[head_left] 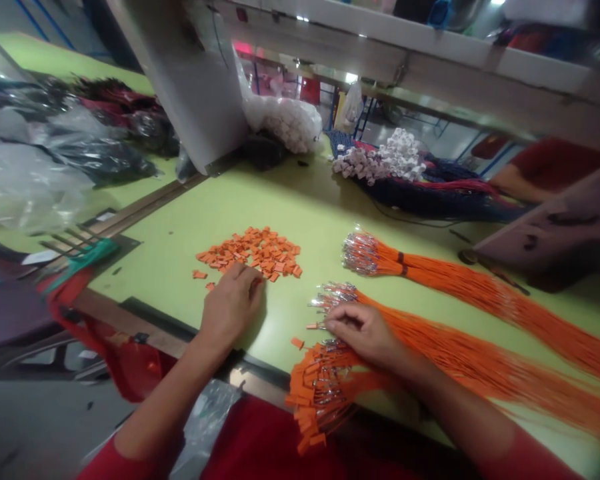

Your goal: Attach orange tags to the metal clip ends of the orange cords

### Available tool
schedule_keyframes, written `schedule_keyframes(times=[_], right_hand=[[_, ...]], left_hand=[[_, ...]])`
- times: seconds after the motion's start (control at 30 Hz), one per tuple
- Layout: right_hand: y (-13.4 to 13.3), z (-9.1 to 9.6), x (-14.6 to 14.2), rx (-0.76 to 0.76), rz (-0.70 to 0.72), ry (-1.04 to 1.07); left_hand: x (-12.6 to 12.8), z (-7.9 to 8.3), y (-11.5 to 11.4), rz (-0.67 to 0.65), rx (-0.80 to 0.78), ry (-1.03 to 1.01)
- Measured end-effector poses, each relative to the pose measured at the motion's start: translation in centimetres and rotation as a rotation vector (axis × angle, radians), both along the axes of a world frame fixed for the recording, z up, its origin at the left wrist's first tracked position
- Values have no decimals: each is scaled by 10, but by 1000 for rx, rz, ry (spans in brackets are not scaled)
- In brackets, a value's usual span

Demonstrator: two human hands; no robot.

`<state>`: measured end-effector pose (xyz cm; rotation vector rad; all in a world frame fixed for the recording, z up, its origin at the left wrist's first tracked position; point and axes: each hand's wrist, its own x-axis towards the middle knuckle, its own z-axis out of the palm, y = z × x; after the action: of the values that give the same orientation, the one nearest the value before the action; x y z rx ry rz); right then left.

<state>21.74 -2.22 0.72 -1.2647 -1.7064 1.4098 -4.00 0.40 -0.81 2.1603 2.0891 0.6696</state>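
Apparently, the right hand (363, 335) pinches a small orange plastic tag (312, 326) above long orange wire bundles (460, 353). The curled left hand (233, 308), fingertips hidden, rests by a loose orange tag pile (250, 252) on the green worktop (300, 207).

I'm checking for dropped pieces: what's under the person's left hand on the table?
The left hand hides whatever is directly beneath it, so that cannot be seen. It rests on the green table at the lower edge of a pile of small orange pieces, and a few loose pieces lie close by.
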Motion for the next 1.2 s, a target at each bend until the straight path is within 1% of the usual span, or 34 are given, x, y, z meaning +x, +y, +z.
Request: schedule_keyframes(times=[0.1, 0.2, 0.27, 0.3, 0.37, 0.47, 0.57, 0.67, 0.73, 0.83, 0.93, 1.03, 1.13, 1.2], right_hand=[[-1, 0, -1, -16, -11, 29], [-2, 1, -2, -22, -19, 54], [-3, 1, -2, -24, -24, 84], [-3, 0, -3, -28, -31, 98], [-4, 0, -3, -44, -44, 121], [-4, -1, -4, -64, -61, 147], [-4, 0, -5, -68, -71, 165], [-4, 0, -5, -73, -72, 142], [-4, 0, -5, -65, -74, 111], [-5, -2, -4, -25, -52, 47], [-7, -4, -5, 123, -20, -43], [-8, -2, -3, 277, 11, -105], [-7, 2, 0, 356, 71, -179], [-7, 2, 1, 427, 110, -240]], left_hand=[[6, 0, -9, -112, -40, -208], [22, 1, -25, -260, -161, -549], [36, 1, -35, -329, -263, -777], [42, 0, -39, -338, -311, -873], [51, -3, -45, -314, -400, -1016], [57, -5, -49, -261, -481, -1133], [58, -5, -50, -246, -518, -1179], [59, -4, -52, -248, -522, -1179], [59, -4, -52, -261, -501, -1174], [59, -4, -53, -316, -446, -1178], [60, -5, -55, -347, -373, -1139], [62, -7, -58, -314, -301, -1097], [63, -9, -60, -253, -305, -1123], [64, -9, -61, -235, -322, -1118]])
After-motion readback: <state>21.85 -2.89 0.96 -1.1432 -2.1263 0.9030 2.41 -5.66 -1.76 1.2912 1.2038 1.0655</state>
